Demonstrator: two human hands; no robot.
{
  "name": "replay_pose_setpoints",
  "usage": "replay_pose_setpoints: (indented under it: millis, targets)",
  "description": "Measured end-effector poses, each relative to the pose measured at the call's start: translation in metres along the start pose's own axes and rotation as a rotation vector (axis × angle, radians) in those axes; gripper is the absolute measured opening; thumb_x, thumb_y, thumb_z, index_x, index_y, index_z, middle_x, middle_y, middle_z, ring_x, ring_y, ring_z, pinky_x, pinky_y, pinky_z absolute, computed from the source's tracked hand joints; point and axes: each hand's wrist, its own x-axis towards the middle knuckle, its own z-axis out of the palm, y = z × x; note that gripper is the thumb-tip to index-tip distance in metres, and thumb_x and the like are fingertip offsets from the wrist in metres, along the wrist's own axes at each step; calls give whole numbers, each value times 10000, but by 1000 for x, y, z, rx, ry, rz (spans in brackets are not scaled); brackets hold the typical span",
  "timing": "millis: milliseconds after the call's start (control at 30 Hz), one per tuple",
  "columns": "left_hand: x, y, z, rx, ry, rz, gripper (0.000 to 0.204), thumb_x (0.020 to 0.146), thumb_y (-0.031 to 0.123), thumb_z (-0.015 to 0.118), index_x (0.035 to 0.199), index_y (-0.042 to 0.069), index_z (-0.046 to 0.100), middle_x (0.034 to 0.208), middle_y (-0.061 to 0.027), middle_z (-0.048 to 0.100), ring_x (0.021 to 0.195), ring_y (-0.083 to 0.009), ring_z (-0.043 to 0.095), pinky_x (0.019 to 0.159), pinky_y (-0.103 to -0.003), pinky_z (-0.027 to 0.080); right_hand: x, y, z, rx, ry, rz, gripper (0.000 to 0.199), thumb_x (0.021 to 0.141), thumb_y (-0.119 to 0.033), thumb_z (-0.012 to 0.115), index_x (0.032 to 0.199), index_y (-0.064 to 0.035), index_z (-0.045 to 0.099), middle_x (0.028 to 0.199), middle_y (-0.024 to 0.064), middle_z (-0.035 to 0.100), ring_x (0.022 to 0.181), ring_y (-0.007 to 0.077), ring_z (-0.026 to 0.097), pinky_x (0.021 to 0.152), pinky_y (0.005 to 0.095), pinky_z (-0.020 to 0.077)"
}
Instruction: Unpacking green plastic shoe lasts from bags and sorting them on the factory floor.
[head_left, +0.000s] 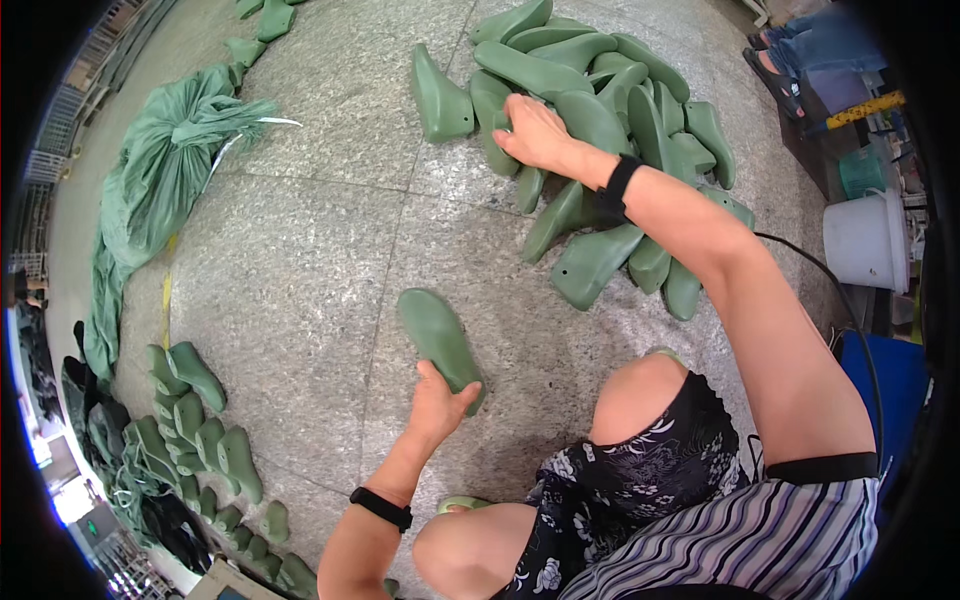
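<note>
My left hand (pixel 437 405) is closed around one end of a green shoe last (pixel 436 330), its sole side facing up, above the stone floor. My right hand (pixel 540 135) reaches into a heap of green shoe lasts (pixel 590 110). Its fingers curl over a shoe last (pixel 492 150) on the near left side of the heap; the fingertips are partly hidden. Just left of that hand, another shoe last (pixel 441 100) stands apart with its toe pointing up.
Rows of shoe lasts (pixel 200 440) are set out on the left floor. Behind them lies a tied green sack (pixel 165 170). A white bucket (pixel 862 240) and a black cable (pixel 835 280) are at right. Another person's feet (pixel 775 80) show at far right.
</note>
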Motion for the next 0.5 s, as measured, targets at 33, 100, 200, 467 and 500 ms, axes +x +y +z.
replay_pose_setpoints:
  millis: [33,100,200,467,500]
  targets:
    - [4,1,0,4,-5,7,573,753,216,716,1019,-62,292,905,-309,585,834,-408,617,762,-441,489,9,0,1,-51,38,-69,407,780,-266,623,1029,38,519,1009,245,593,977,396,573,838,454,469]
    - [12,6,-2,-5,-31,-47,606,716,190,735,1030,-88,297,888,-273,591,738,-339,637,629,-409,525,25,0,9,-159,-8,-150,416,775,-209,625,1065,56,489,1083,258,532,969,420,564,828,465,476]
    - [13,26,-14,-111,-149,-163,554,715,132,720,1053,-138,375,830,-216,600,504,-231,611,357,-304,487,20,-8,30,-247,-149,-75,415,760,-135,609,1093,73,474,1192,306,436,944,446,566,816,468,488]
    - [9,24,-12,-149,-118,-168,586,689,120,735,1059,-119,348,861,-218,591,545,-238,619,362,-307,488,-14,-29,0,-117,-515,-180,601,789,-252,623,1259,34,380,1251,336,384,997,448,554,849,468,475]
    - [10,27,-10,-164,-117,-165,602,686,137,742,1033,-92,306,864,-212,585,558,-237,615,369,-308,478,-2,-22,-17,-61,-448,-149,621,795,-319,627,1254,15,376,1201,283,455,1022,414,551,877,476,451]
